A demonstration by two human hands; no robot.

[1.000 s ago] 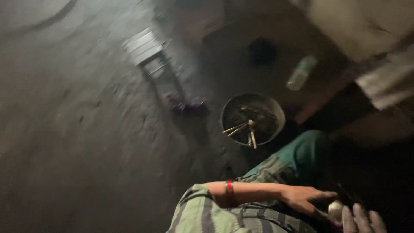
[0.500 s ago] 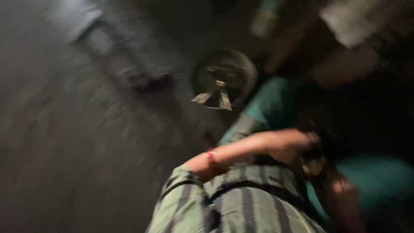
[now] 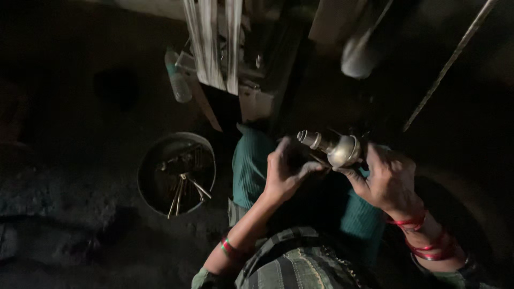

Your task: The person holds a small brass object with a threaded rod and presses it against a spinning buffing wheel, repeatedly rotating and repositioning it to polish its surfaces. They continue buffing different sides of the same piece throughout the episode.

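Right hand [image 3: 388, 182] grasping metal fitting [image 3: 334, 148], left hand [image 3: 286, 171] clenched touching it, round pan [image 3: 152, 160] of rods [image 3: 184, 190] nearby, plastic bottle [image 3: 178, 80] beyond

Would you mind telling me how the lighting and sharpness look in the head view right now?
Head view: very dim, with deep shadow over the floor and edges; light catches the shiny metal part held by the right hand, the left hand touching beside it, both fairly sharp. The round pan of metal rods is dimmer but readable.
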